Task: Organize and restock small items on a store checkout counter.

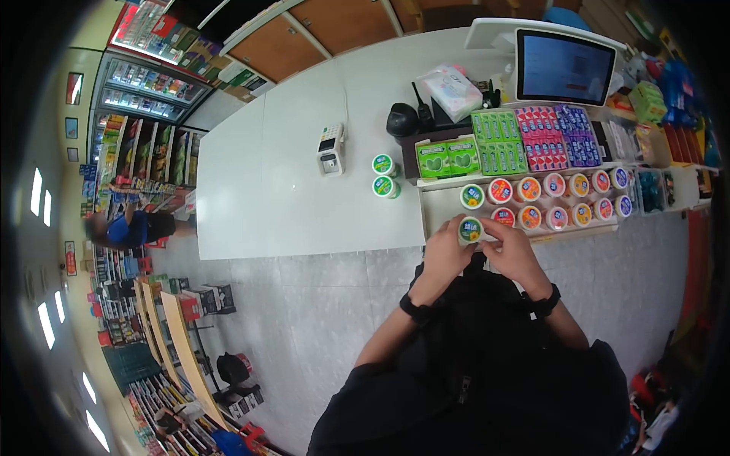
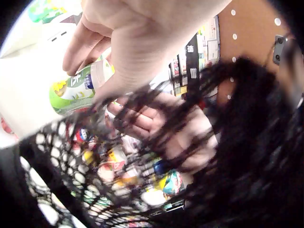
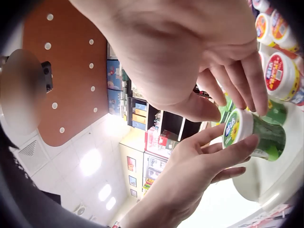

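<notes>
On the white table [image 1: 266, 175] a card reader [image 1: 330, 150] and two green-lidded jars [image 1: 385, 175] are seen standing. Further right, a green jar [image 1: 471, 230] is gripped by the left hand [image 1: 443, 249] and the right hand [image 1: 515, 252], fingers curled round it, just before the display tray [image 1: 439, 207] of round tubs.

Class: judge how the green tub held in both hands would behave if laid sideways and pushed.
The green tub is round-walled, so on its side it would probably roll. It looks rigid: the left hand and right hand leave no dent. Its smooth label may be slippery.
</notes>
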Available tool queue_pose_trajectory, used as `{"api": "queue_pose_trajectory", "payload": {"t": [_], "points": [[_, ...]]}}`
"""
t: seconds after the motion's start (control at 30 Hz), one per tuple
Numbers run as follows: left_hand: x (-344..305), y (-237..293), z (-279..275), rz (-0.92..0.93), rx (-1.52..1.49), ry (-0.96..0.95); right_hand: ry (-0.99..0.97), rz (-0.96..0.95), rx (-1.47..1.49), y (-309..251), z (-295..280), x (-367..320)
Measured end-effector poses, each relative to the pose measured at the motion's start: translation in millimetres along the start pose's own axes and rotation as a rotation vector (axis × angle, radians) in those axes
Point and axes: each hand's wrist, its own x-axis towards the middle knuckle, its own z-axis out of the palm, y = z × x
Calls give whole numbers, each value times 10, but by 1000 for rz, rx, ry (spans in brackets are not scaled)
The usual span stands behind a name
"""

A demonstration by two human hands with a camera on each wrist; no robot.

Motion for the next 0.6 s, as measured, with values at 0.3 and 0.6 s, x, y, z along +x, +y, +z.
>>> {"api": "queue_pose_trajectory", "payload": {"t": [0.3,0.6], "points": [[-183,-175,-859,7,65,262,-307,-127,561,-522,479,248],[167,-1473,-921,-191,-263,113,-317,52,424,-544,1425,918]]}}
